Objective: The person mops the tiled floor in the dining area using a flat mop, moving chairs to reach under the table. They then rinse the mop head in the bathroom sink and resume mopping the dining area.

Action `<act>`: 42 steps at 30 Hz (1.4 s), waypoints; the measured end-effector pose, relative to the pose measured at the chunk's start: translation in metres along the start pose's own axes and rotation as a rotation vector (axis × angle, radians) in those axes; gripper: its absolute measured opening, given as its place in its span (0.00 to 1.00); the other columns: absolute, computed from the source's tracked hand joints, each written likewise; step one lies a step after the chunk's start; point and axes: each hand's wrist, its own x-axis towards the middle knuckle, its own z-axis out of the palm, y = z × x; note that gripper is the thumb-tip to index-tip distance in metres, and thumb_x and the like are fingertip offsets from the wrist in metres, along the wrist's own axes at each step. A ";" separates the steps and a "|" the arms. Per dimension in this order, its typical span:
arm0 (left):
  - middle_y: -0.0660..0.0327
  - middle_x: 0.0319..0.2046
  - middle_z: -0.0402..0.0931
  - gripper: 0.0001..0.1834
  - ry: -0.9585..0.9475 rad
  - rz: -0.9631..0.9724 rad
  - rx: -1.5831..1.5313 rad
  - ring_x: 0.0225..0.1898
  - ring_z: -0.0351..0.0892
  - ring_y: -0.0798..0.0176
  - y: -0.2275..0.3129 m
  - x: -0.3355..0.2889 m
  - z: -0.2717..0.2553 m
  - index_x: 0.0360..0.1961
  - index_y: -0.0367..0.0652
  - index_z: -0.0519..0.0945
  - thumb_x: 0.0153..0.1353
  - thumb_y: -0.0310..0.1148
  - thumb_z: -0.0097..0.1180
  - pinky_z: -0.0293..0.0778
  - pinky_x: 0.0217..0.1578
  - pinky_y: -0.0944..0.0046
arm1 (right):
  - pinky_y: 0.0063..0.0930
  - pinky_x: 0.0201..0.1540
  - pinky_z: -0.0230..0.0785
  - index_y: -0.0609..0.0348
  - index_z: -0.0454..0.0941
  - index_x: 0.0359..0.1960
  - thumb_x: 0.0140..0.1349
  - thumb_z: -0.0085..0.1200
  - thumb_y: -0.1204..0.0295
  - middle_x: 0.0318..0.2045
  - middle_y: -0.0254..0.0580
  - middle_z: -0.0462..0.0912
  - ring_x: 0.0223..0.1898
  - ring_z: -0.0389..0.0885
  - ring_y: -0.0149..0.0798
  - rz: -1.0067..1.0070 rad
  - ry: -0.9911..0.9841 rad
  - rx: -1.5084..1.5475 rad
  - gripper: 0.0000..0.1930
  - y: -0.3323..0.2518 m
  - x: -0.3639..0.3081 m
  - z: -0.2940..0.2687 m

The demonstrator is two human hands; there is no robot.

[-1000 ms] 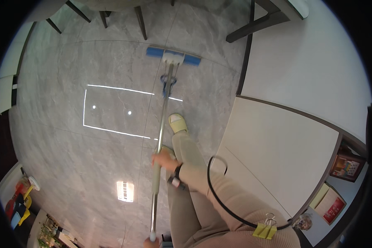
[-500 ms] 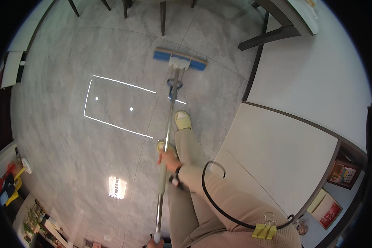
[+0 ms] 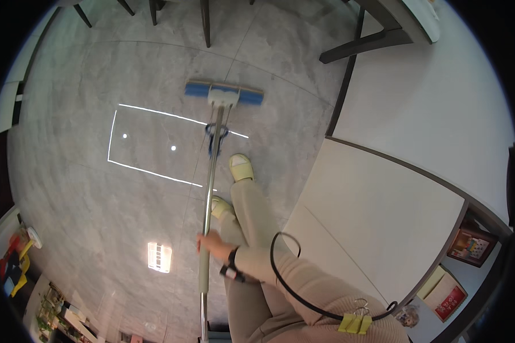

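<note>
A sponge mop (image 3: 210, 171) with a long metal pole stretches from the lower edge up the floor. Its wide blue sponge head (image 3: 249, 96) lies on the grey tiles beyond my feet, under a white bracket. Fingers wrapped round the pole, my right hand (image 3: 213, 243) grips it at the top of a pale sleeve, near my knees. Blue loops (image 3: 216, 130) hang on the pole below the head. The pole's near end runs out of the picture at the bottom, and my left hand is out of view.
My feet in yellow slippers (image 3: 241, 167) stand right of the pole. A pale cabinet (image 3: 372, 211) borders the floor on the right. Dark furniture legs (image 3: 205, 23) stand at the far side, with a thick angled table leg (image 3: 366, 46) at far right. Ceiling lights reflect in the tiles.
The mop head has moved left and slightly nearer, and the pole has shifted left with my right hand. A hand at the pole's near end has dropped out of the picture.
</note>
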 end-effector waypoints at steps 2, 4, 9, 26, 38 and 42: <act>0.46 0.20 0.77 0.12 0.122 0.134 0.110 0.24 0.80 0.44 0.079 0.028 0.017 0.26 0.35 0.80 0.45 0.34 0.61 0.74 0.26 0.51 | 0.36 0.16 0.68 0.63 0.72 0.10 0.54 0.51 0.71 0.10 0.46 0.75 0.13 0.77 0.42 -0.263 0.102 -0.262 0.16 -0.082 0.039 -0.034; 0.45 0.28 0.79 0.18 0.170 0.255 0.149 0.32 0.79 0.40 0.175 0.057 0.032 0.38 0.40 0.80 0.48 0.39 0.61 0.74 0.32 0.45 | 0.34 0.17 0.69 0.63 0.72 0.09 0.53 0.51 0.69 0.10 0.45 0.75 0.14 0.78 0.40 -0.445 0.322 -0.469 0.17 -0.162 0.061 -0.075; 0.47 0.23 0.77 0.13 0.137 0.457 0.068 0.29 0.77 0.39 0.312 0.053 0.026 0.31 0.42 0.76 0.52 0.41 0.59 0.72 0.29 0.46 | 0.39 0.16 0.70 0.71 0.70 0.26 0.53 0.53 0.76 0.14 0.48 0.74 0.14 0.76 0.44 -0.710 0.569 -0.246 0.08 -0.289 0.083 -0.137; 0.45 0.31 0.78 0.20 -0.143 -0.227 0.171 0.34 0.79 0.45 -0.113 -0.098 0.012 0.43 0.37 0.76 0.52 0.38 0.57 0.73 0.34 0.51 | 0.38 0.25 0.77 0.68 0.69 0.35 0.54 0.53 0.77 0.25 0.48 0.76 0.25 0.78 0.42 0.459 -0.140 -0.076 0.09 0.155 -0.095 0.044; 0.41 0.23 0.76 0.13 -0.011 0.464 0.095 0.28 0.78 0.38 0.156 0.037 0.050 0.34 0.34 0.77 0.49 0.33 0.57 0.73 0.28 0.48 | 0.35 0.13 0.67 0.66 0.70 0.24 0.58 0.50 0.73 0.14 0.45 0.73 0.13 0.75 0.40 -0.374 0.318 0.055 0.09 -0.138 0.044 -0.127; 0.44 0.23 0.77 0.10 -0.079 0.491 0.143 0.28 0.77 0.38 0.236 0.039 0.040 0.29 0.39 0.76 0.48 0.35 0.57 0.73 0.29 0.45 | 0.41 0.18 0.73 0.70 0.62 0.40 0.61 0.46 0.72 0.24 0.51 0.73 0.18 0.76 0.45 -0.403 0.414 -0.035 0.12 -0.199 0.028 -0.192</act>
